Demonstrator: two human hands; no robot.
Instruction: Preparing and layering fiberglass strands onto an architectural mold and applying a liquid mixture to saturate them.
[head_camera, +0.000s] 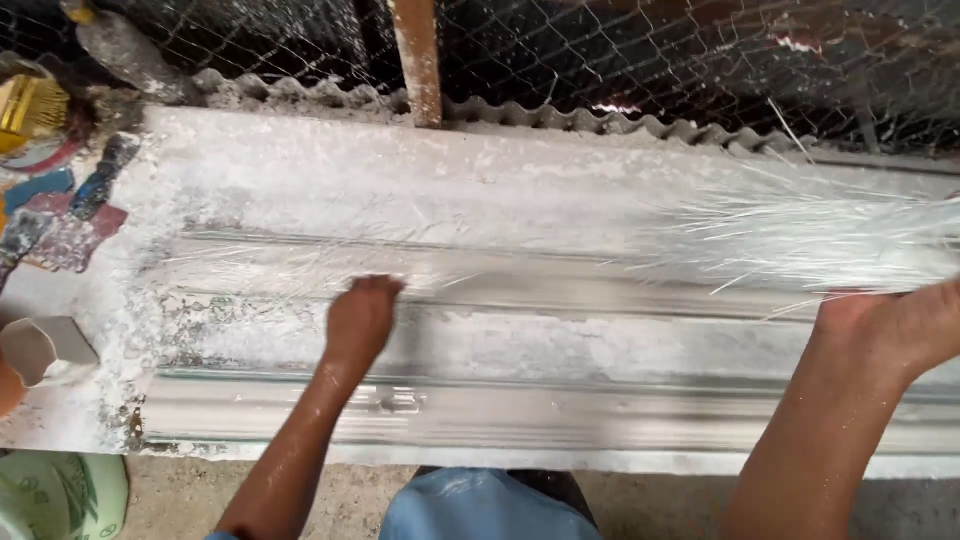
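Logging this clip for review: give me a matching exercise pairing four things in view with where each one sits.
Things:
1. left hand
2. right hand
3. yellow brush
4. wooden post

Places:
A. top left corner, beside the mould
B. right edge, at the spread glass fibres
C. behind the plaster mould, against the wire mesh
D. pressing fibres on the mould's middle-left

Pairs: 1-D, 2-B, 3-A, 4-C

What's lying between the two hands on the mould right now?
In the head view, between the left hand and the right hand lies only wet grey plaster on the long mould; the white fibre strands spread just above that stretch.
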